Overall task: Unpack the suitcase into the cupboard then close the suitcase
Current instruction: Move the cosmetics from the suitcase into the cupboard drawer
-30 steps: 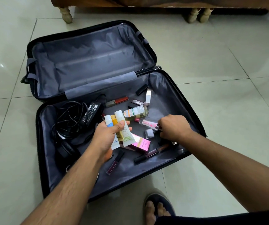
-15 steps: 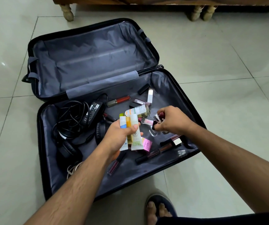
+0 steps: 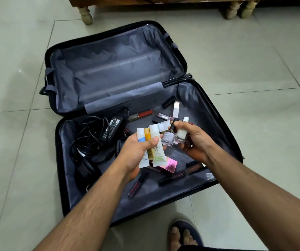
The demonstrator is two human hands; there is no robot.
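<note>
Bottles [image 3: 174, 135] newly lifted from suitcase [image 3: 223, 127], in right hand [image 3: 194, 142].

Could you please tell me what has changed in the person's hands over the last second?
The right hand reached down among the cosmetics, then lifted two small glass nail polish bottles clear of the open black suitcase. The left hand rose slightly, still gripping three upright cream tubes. The black power adapter and its cables stayed put.

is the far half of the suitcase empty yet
Empty, as far as shows: the far half shows only bare grey lining, while cosmetics, cables and an adapter lie in the near half.
</note>
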